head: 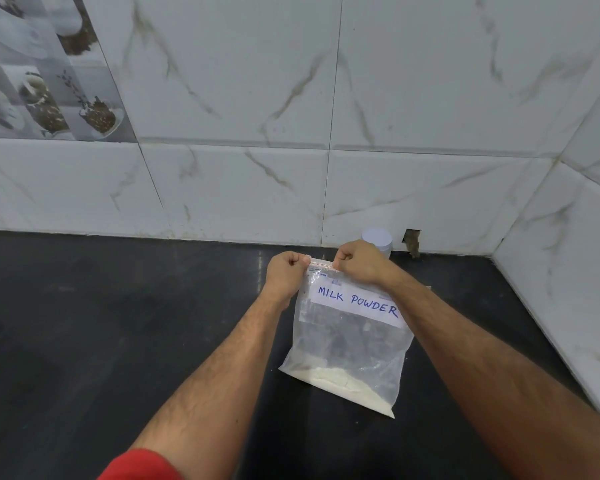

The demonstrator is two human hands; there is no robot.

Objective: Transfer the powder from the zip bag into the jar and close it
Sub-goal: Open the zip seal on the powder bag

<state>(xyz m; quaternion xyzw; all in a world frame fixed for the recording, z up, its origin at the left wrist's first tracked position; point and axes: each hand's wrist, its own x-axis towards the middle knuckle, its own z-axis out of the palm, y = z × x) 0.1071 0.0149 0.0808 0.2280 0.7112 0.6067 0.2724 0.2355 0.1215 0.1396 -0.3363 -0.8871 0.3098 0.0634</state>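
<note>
A handwritten label (357, 304) reading "MILK POWDER" in blue ink faces me on the 1 clear zip bag (347, 344) I hold upright over the dark tabletop (118, 323), against a wall of white marbled tiles (257, 98). My 2 hands share the bag's top edge: my left hand (286, 273) pinches the sealed strip at its left corner, my right hand (357, 263) pinches it a little further along, both grips clenched on the plastic, knuckles up. The bag hangs below my grip, and a low drift of white powder (340, 382) is settled along its bottom edge, which looks to touch the tabletop. Just behind my right hand, at the foot of the wall, stands 1 jar (378, 241) with a pale lid on, partly hidden by my knuckles. A red sleeve (139, 467) shows at my left arm.
</note>
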